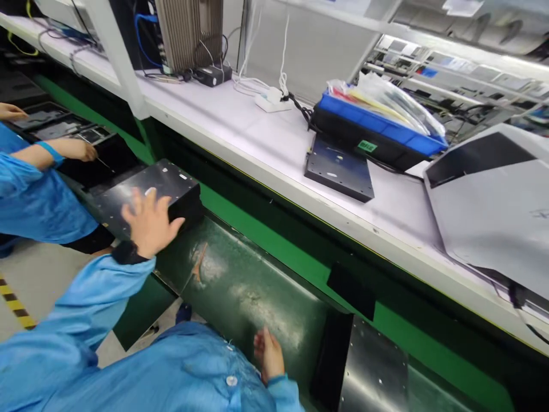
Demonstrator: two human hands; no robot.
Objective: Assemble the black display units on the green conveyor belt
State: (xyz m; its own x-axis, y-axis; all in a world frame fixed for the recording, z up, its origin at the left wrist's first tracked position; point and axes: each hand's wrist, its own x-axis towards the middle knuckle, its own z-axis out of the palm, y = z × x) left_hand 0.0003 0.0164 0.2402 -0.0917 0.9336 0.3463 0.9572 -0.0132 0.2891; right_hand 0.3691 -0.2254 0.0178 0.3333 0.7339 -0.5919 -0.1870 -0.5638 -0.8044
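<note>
My left hand (pixel 150 223) lies with spread fingers on the near end of a black metal case (pixel 171 186), which sits on a worn green conveyor belt (pixel 240 292). My right hand (pixel 268 355) hangs low over the belt, touching nothing I can make out and holding nothing. Further along the belt, near the lower edge of the view, lies a dark perforated metal plate (pixel 373 372). At the left, a co-worker's hand (pixel 75 150) holds a thin tool over black trays, and another co-worker's hand (pixel 11 111) rests beyond it.
A white bench edge (pixel 300 197) runs alongside the belt. On it are a dark metal panel (pixel 338 169), a blue crate of plastic bags (pixel 381 123), a white power strip (pixel 270 103), cables and a large grey sheet (pixel 493 206). Yellow-black floor tape (pixel 15 306) marks the floor.
</note>
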